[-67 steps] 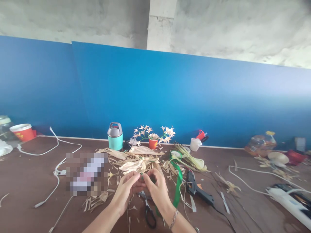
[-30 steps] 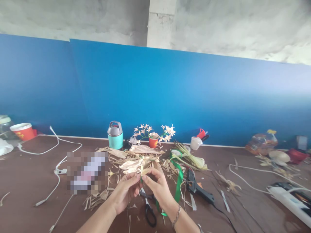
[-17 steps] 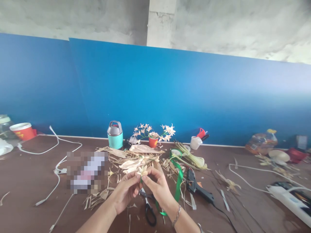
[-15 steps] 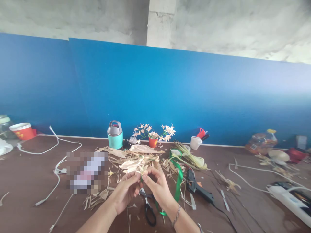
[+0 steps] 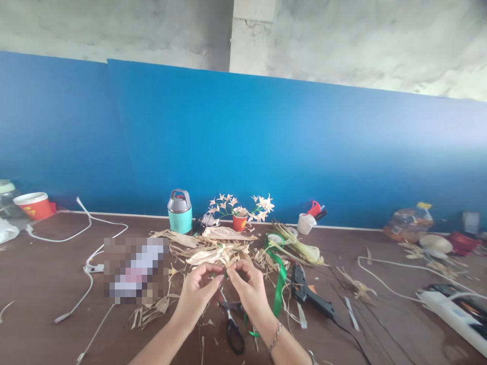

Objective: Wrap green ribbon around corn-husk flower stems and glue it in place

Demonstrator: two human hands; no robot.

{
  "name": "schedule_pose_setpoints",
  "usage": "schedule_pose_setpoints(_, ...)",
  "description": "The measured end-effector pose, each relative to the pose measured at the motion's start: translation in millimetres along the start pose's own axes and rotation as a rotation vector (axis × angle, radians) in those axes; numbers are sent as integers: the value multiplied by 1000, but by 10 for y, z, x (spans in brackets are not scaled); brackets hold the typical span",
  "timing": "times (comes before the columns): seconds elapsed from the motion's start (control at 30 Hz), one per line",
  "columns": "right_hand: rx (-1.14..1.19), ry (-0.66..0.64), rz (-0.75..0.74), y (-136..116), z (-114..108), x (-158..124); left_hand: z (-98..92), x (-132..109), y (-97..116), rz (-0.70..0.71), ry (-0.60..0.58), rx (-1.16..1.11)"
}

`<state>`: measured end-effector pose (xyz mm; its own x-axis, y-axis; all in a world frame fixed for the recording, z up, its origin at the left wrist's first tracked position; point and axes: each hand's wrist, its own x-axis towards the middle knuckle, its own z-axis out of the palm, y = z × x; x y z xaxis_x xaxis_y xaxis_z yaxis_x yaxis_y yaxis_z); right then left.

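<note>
A small pale husk flower [image 5: 228, 263] with a bit of green at its base is pinched between my two hands over the middle of the table. My left hand [image 5: 198, 291] is closed, thumb and forefinger meeting at the flower's green base. My right hand [image 5: 249, 289] is closed on the same spot from the other side. Fingers hide most of the flower. Under my hands lie black-handled scissors [image 5: 235, 334]. A green ribbon [image 5: 280, 286] trails to the right of my right hand. Dry corn husks [image 5: 207, 256] spread just beyond my fingers.
A glue gun [image 5: 314, 299] lies to the right with its cord. At the back stand a teal flask [image 5: 180, 220], a red paper cup [image 5: 239, 223] with husk flowers, and a white cup [image 5: 305, 224] of pens. A power strip [image 5: 452, 317] is far right; white cables [image 5: 91, 276] run left.
Both hands have shifted slightly; my left hand has turned so its fingers arch over more. The flower, plainly visible before between the fingertips, is now mostly covered.
</note>
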<state>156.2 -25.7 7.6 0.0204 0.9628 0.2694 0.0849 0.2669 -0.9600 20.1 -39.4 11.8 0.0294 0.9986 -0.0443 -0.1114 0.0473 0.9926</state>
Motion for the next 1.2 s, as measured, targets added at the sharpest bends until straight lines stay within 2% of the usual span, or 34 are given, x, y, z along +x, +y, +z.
schedule_pose_setpoints(0.2, -48, 38, -10, 54, 22, -17, 26, -35, -143, 198, 153, 196)
schedule_pose_setpoints(0.37, -72, 41, -3, 55, 43, -44, 34, -31, -214, 193, 118, 220)
schedule_pose_setpoints(0.57, -82, 41, -25, 56, 54, -48, 50, -21, -223, 206, 17, 121)
schedule_pose_setpoints(0.9, -72, -2, -27, 13, 68, -59, 41, -11, -116, 173, 97, 113)
schedule_pose_setpoints(1.2, -51, -53, -10, 5, 40, -55, 71, -41, -46, 54, 45, -37)
